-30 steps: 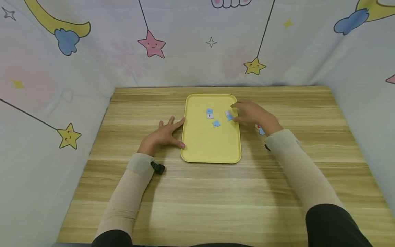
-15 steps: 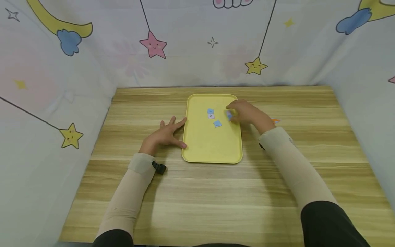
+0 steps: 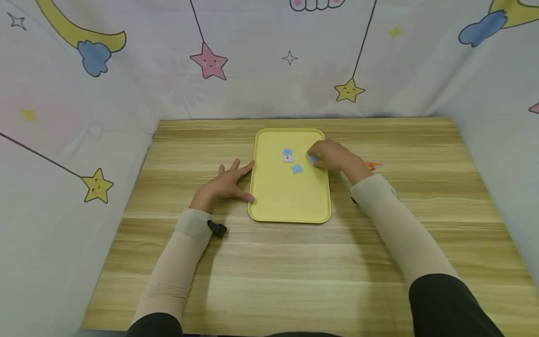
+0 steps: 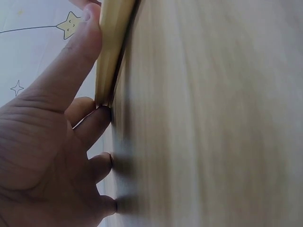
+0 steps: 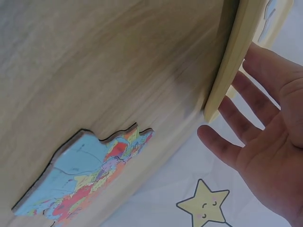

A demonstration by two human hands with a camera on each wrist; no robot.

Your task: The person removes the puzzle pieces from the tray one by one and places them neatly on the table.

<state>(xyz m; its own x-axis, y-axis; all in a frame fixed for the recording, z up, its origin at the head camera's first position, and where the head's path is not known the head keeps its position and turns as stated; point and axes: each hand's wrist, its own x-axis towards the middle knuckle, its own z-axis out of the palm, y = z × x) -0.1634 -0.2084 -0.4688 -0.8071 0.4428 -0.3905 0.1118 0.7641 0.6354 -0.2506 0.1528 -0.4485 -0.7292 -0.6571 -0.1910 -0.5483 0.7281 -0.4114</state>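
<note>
A yellow tray (image 3: 290,196) lies on the table with small blue and white puzzle pieces on it. One puzzle piece (image 3: 287,155) is near its upper middle, and a blue one (image 3: 297,169) lies lower right of that. My left hand (image 3: 223,184) is spread at the tray's left edge, thumb and index finger touching the rim. Over the right rim reaches my right hand (image 3: 334,157), thumb and fingertips around another blue puzzle piece (image 3: 313,159), partly hidden by the fingers. The right wrist view shows its other fingers extended beside the tray wall (image 5: 234,61).
Colourful map puzzle pieces (image 5: 90,165) lie on the table right of the tray, mostly behind the right forearm in the head view, with an orange bit (image 3: 373,165) showing. A white curtain (image 3: 261,84) with stars and moons closes off the back and sides.
My right hand has moved slightly left over the tray, and its thumb and fingers have closed in on the blue puzzle piece. The left hand stays at the tray's edge.
</note>
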